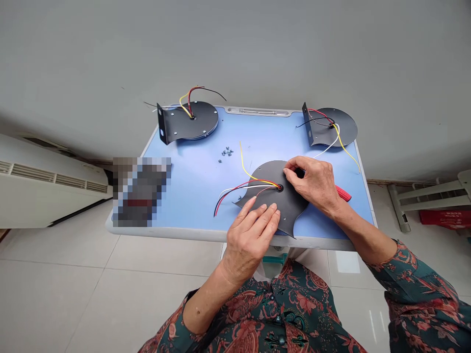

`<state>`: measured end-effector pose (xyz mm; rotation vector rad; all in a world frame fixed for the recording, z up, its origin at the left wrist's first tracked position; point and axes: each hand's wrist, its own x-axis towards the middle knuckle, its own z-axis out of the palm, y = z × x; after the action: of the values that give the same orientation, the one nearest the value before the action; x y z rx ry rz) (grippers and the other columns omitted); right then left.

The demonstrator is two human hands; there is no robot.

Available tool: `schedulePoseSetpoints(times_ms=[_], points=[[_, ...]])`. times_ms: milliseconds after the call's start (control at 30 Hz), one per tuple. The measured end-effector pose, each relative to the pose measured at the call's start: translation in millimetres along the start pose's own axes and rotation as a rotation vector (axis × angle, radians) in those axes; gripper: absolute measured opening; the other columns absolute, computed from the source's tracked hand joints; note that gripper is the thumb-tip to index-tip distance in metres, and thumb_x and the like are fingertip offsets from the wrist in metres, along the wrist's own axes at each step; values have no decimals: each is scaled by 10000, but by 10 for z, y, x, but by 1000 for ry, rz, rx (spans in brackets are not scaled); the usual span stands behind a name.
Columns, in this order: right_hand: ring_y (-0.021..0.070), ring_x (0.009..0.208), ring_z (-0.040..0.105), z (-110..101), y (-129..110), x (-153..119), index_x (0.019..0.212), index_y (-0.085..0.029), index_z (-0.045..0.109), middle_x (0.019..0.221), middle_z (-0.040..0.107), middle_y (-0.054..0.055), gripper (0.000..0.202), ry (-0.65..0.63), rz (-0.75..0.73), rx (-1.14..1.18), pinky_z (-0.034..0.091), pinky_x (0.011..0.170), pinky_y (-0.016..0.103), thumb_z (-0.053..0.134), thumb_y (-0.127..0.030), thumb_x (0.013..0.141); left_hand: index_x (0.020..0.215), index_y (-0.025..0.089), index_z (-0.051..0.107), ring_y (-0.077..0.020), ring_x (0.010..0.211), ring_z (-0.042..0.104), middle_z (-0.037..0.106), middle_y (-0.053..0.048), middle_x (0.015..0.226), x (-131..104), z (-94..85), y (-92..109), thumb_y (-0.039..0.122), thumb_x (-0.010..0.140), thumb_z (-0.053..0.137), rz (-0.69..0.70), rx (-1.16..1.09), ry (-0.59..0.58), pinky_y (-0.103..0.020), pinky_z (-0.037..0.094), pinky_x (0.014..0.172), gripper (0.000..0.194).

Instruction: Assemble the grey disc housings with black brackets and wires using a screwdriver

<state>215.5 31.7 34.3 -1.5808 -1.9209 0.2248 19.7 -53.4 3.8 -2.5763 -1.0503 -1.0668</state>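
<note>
Left hand: the left hand [253, 233] lay on the near part of the dark plate [290, 206], fingers slightly apart, their tips touching its surface without clamping it.
Right hand: the right hand [312, 179] had thumb and forefinger tips close together over the plate's far side; whether a small thing sat between them, one could not tell.
Dark plate: it lay near the table's front edge, right of the middle, under both hands.
Wires: the coloured wires [257, 180] rose from the plate's central hole and fanned leftward, beside the left fingertips.
Screws: a cluster of screws [227, 152] lay on the blue table [191, 181], beyond the wires.
Back corners: a left assembly [206, 115] and a right assembly [344, 127] stood there, both wired.
In the way: the right forearm partly covered a red handle [343, 193].
Left end: a blurred object [142, 191] lay there.
</note>
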Motion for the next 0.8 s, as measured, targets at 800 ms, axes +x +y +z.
schedulePoseSetpoints(times_ms=[800], points=[[169,720,680,25,90,-14,794,-217,714,791,758,7,123,36,-27,95,489,717,304,616,-163,844,1148,102,664,-189,985,720,781,-103,1138,44,-31,-48,86,1025,499,55,-30,-34,-487,585,1067,206]])
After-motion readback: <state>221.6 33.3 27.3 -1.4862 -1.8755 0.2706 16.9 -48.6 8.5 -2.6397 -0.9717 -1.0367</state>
